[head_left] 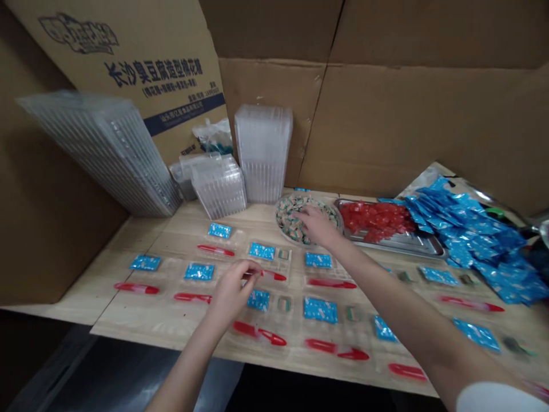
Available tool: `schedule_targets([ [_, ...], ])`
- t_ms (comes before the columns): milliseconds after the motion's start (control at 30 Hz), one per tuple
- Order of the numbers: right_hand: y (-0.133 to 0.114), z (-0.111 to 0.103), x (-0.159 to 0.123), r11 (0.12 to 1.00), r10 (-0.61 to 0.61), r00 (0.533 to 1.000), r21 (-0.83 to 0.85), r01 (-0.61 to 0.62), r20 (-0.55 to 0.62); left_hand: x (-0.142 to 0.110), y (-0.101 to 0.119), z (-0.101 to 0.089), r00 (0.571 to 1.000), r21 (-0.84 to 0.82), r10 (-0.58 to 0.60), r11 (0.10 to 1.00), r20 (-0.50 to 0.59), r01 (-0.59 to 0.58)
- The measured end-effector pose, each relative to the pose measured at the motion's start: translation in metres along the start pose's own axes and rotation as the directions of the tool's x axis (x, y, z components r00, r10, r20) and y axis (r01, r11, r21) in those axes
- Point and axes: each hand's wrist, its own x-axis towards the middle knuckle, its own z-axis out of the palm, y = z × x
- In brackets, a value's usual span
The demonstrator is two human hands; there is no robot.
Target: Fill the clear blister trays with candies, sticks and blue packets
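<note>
My right hand (pixel 316 225) reaches into a round bowl (pixel 281 230) of small brown-and-green pieces (pixel 295 204). Its fingers look stretched out, with the tips among the pieces. My left hand (pixel 235 281) is closed in a pinch over the clear trays (pixel 288 281), beside a slim red plastic piece (pixel 274 276). Whatever lies between its fingertips is too small to make out. Around both hands, rows of clear trays carry blue packets (pixel 262 250) and red pieces. Some trays also hold a small brown-and-green piece (pixel 283 304).
A metal tray (pixel 422 245) bears a red heap (pixel 377 220) to the right of the bowl. Farther right lies a pile of blue packets (pixel 476 229). Stacks of clear trays (pixel 263 151) and a leaning tray stack (pixel 115 151) stand before cardboard walls (pixel 412 126).
</note>
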Motion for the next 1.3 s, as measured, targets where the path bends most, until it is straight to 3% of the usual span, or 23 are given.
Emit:
schedule_targets([
  [67,0.005,0.007,0.016,0.995,-0.082,0.993,-0.046,0.087,0.088,0.016,0.002,0.001,1.000,0.003,0.010,1.000,0.022,-0.010],
  [167,0.015,0.012,0.023,0.993,-0.120,0.990,0.019,0.119,0.075,0.038,-0.001,-0.001,1.000,-0.020,0.013,1.000,0.017,-0.013],
  [267,0.030,0.009,0.023,0.966,0.020,1.000,0.259,-0.013,-0.021,0.068,-0.002,0.004,1.000,-0.081,0.009,0.997,0.008,-0.009],
  [367,0.040,0.001,0.023,0.756,0.272,0.962,0.614,-0.227,0.021,0.109,0.007,0.027,0.999,-0.292,0.012,0.956,0.030,-0.003],
  [467,0.036,-0.007,0.018,0.505,0.259,0.948,0.810,-0.297,0.186,0.144,0.024,0.065,0.990,-0.602,-0.036,0.791,0.134,0.110],
  [533,0.026,-0.009,0.011,0.464,0.263,0.943,0.830,-0.308,0.203,0.155,0.034,0.086,0.972,-0.696,-0.109,0.681,0.209,0.226],
  [633,0.009,-0.004,-0.007,0.419,0.420,0.895,0.842,-0.340,0.152,0.154,0.039,0.102,0.952,-0.714,-0.223,0.629,0.211,0.306],
  [700,0.000,0.003,-0.018,0.213,0.503,0.836,0.906,-0.367,0.220,0.148,0.037,0.104,0.938,-0.692,-0.265,0.633,0.226,0.345],
  [767,-0.005,0.010,-0.027,-0.077,0.488,0.798,0.928,-0.365,0.355,0.142,0.035,0.101,0.928,-0.650,-0.275,0.662,0.253,0.374],
  [833,-0.008,0.014,-0.034,-0.262,0.460,0.780,0.904,-0.338,0.425,0.137,0.034,0.098,0.923,-0.614,-0.278,0.689,0.265,0.385],
  [867,-0.009,0.015,-0.036,-0.290,0.478,0.771,0.904,-0.314,0.421,0.136,0.034,0.097,0.919,-0.611,-0.282,0.687,0.274,0.393],
  [967,-0.010,0.014,-0.038,-0.242,0.595,0.730,0.941,-0.238,0.337,0.131,0.037,0.099,0.912,-0.653,-0.294,0.637,0.286,0.410],
  [1067,-0.007,0.009,-0.039,-0.297,0.536,0.748,0.917,-0.266,0.391,0.129,0.038,0.102,0.943,-0.693,-0.263,0.641,0.205,0.330],
  [1133,-0.001,0.004,-0.040,-0.333,0.519,0.736,0.896,-0.293,0.434,0.129,0.037,0.103,0.959,-0.701,-0.241,0.658,0.150,0.275],
  [1233,0.009,0.000,-0.039,-0.294,0.603,0.695,0.919,-0.263,0.392,0.130,0.033,0.099,0.958,-0.723,-0.268,0.642,0.100,0.255],
  [1300,0.012,-0.001,-0.038,-0.210,0.590,0.730,0.938,-0.275,0.346,0.130,0.032,0.096,0.950,-0.740,-0.295,0.616,0.100,0.269],
])
